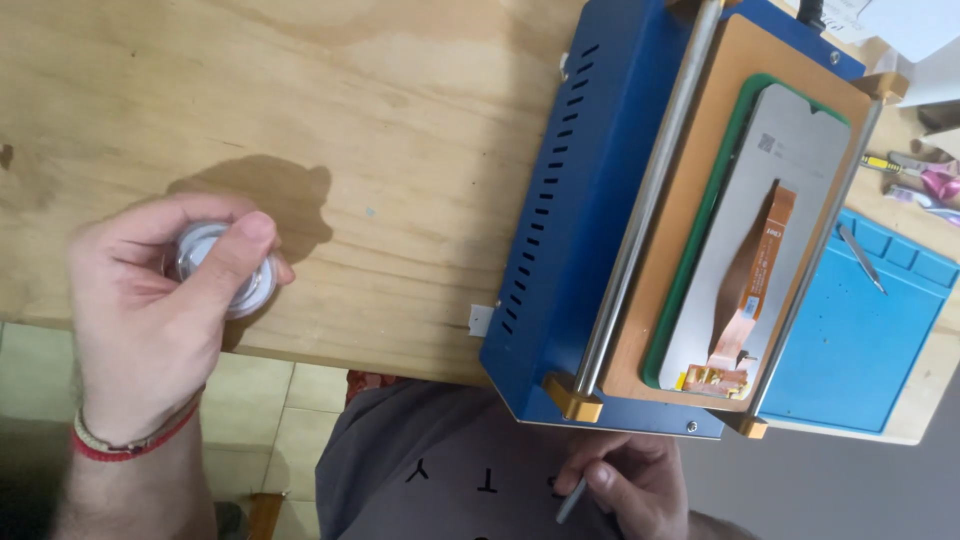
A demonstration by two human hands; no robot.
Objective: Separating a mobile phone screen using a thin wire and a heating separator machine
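Observation:
My left hand [150,300] grips a small round clear container with a white lid [232,275], holding it just above the wooden table's [380,120] near edge. My right hand [630,480] is low by my lap, below the table edge, fingers closed on a thin grey metal tool [572,500]. Between the hands stands a blue metal machine [580,210] with a tan top plate. On that plate lies a phone display panel [760,230], back side up, with an orange flex cable [755,290], resting on a green mat.
A steel rod [650,190] runs along the machine's left side and another along the right. A blue work mat [860,340] lies to the right with tweezers [862,258] on it. Small tools sit at the far right edge. Tiled floor shows below the table.

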